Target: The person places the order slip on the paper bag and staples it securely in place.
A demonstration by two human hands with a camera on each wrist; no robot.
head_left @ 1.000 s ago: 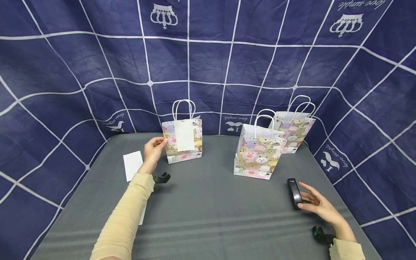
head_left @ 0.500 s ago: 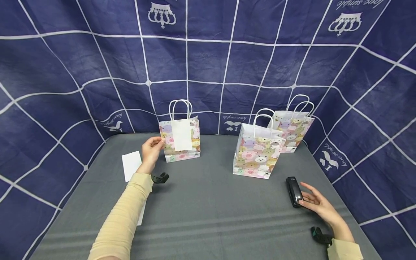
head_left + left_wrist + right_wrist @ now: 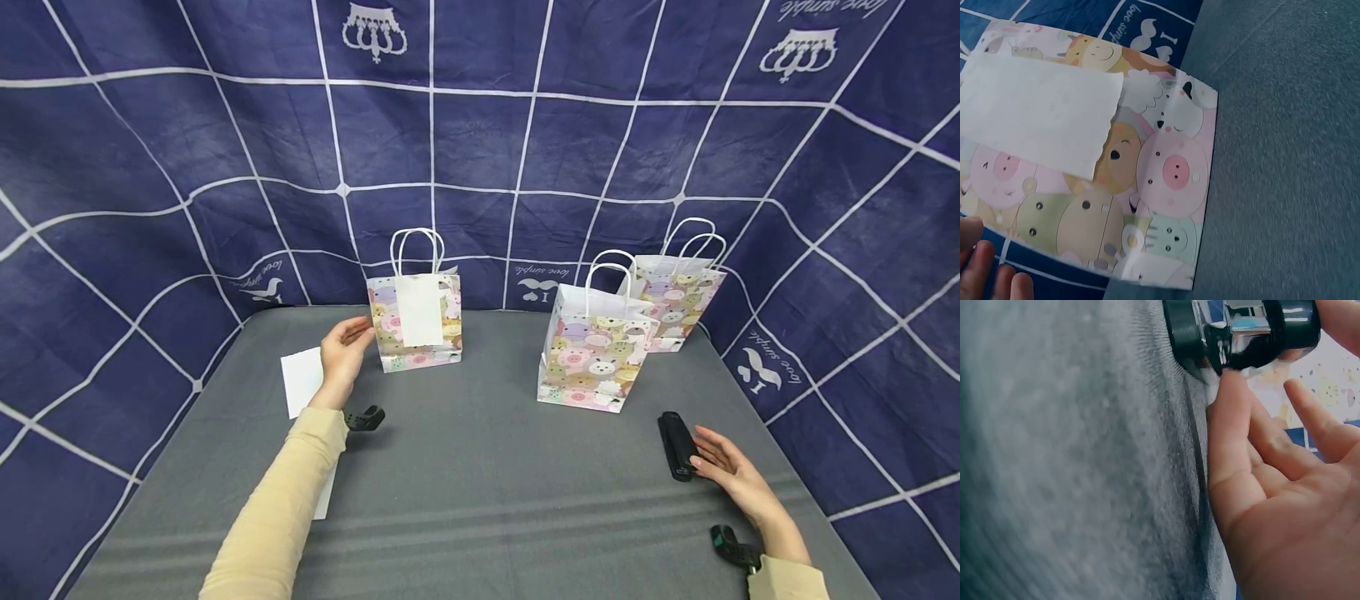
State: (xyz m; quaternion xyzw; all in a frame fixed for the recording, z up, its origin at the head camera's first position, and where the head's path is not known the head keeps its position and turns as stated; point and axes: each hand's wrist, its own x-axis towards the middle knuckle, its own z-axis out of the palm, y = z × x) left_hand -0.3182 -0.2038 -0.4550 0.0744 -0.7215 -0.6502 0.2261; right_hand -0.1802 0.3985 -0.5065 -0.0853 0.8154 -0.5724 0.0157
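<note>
A small paper bag with a cartoon-animal print and white handles stands at the back left. Over its front lies a white paper piece, its lower edge torn-looking in the left wrist view. Just left of the bag is my left hand, its fingers relaxed and holding nothing; some of its fingers show beside the bag's edge. At the right of the table my right hand pinches one end of a black stapler between thumb and fingers, low against the cloth.
Two more animal-print bags, a nearer one and a farther one, stand at the back right. White paper lies left of my left hand, and another strip lies partly under that sleeve. A blue checked cloth walls the grey table.
My left hand has let go of the bag's left edge and drawn slightly back. The stapler has turned in my right hand, and a duller side now faces up.
</note>
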